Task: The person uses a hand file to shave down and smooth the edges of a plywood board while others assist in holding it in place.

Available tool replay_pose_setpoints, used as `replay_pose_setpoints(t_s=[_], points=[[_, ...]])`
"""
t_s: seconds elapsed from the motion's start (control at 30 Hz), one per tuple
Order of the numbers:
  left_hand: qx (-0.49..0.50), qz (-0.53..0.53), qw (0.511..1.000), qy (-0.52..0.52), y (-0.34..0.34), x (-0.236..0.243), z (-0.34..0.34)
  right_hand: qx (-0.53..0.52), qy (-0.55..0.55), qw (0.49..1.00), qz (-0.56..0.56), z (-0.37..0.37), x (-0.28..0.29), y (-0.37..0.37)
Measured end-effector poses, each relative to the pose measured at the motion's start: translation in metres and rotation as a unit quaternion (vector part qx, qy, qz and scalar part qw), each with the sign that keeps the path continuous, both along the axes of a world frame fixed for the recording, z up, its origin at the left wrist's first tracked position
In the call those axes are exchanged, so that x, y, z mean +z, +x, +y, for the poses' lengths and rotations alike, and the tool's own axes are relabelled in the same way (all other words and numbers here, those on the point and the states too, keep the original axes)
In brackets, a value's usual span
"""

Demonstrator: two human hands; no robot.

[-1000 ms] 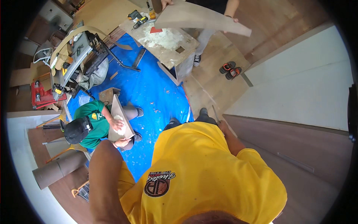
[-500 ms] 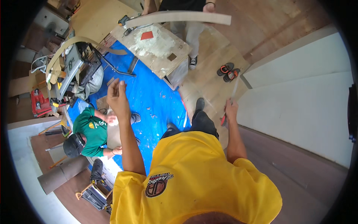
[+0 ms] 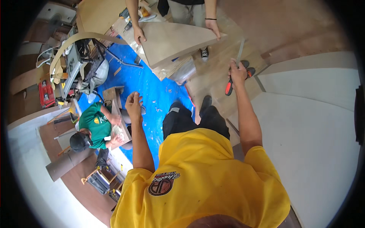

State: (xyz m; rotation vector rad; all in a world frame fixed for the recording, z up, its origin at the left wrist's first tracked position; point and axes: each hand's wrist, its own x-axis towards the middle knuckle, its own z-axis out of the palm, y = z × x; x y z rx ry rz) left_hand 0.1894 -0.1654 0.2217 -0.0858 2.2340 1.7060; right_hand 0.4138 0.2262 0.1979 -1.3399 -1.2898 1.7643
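Note:
My right hand (image 3: 238,73) grips a long flat-bladed tool by its red and black handle (image 3: 229,86). The narrow metal blade (image 3: 241,49) points up and away from me; whether it is a file or a saw is unclear. My left hand (image 3: 134,108) is raised over the blue sheet, its fingers curled in. Whatever lies inside them, if anything, is hidden. Ahead, a co-worker's two hands (image 3: 140,35) hold a wedge-shaped wooden panel (image 3: 176,38) with a curved edge, tilted above the work table. Neither of my hands touches that panel.
Blue sheeting (image 3: 157,108) covers the floor ahead. At left, a person in a green shirt (image 3: 93,123) handles a wooden piece (image 3: 122,127). Beyond stand a table saw (image 3: 74,70), a curved strip (image 3: 62,49) and a red case (image 3: 46,93). Dark shoes (image 3: 249,71) lie near the white wall panel (image 3: 304,125).
The co-worker has lowered and tipped the panel, so its broad face shows. My right hand has moved farther forward with the tool. My left hand has come slightly lower and to the right.

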Motion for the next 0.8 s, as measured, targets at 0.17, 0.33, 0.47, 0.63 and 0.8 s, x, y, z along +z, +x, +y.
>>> replay_pose_setpoints(t_s=[0.17,0.33,0.47,0.63,0.8], points=[[-0.039,-0.072,0.996,-0.038,-0.041,-0.072,-0.008,0.040,-0.058,0.996,-0.049,-0.004,-0.072,-0.006],[-0.035,-0.125,0.985,-0.114,-0.075,-0.121,0.027,0.008,-0.055,0.997,-0.054,0.007,-0.116,-0.030],[-0.077,-0.103,0.980,-0.151,-0.110,-0.163,0.061,-0.039,-0.006,0.997,-0.068,0.041,-0.183,-0.060],[-0.057,-0.111,0.980,-0.153,-0.149,-0.201,0.086,-0.105,-0.061,0.990,-0.071,0.077,-0.202,-0.122],[-0.070,-0.091,0.989,-0.089,-0.147,-0.216,0.109,-0.107,-0.070,0.992,0.020,0.128,-0.247,-0.157]])
